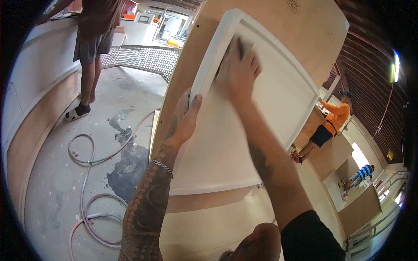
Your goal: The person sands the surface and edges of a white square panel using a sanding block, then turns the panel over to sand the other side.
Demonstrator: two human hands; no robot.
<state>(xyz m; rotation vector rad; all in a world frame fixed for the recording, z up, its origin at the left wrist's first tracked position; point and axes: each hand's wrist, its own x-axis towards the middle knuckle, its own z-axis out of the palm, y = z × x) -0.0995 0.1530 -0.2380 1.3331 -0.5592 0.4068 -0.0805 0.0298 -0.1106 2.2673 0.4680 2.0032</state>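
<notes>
A white framed panel [270, 100] lies tilted on a bare wooden board [305, 30]. My left hand [185, 119] grips the panel's left raised edge, thumb on top. My right hand [239, 69] presses flat on the panel near its upper left corner, over a small dark pad that shows just past my fingertips; most of that pad is hidden under the hand.
A pale hose [89, 174] loops over the stained concrete floor on the left. One person [93, 48] stands at the far left by a perforated metal sheet [143, 56]. A person in orange [328, 126] works at the right, another person [361, 174] farther back.
</notes>
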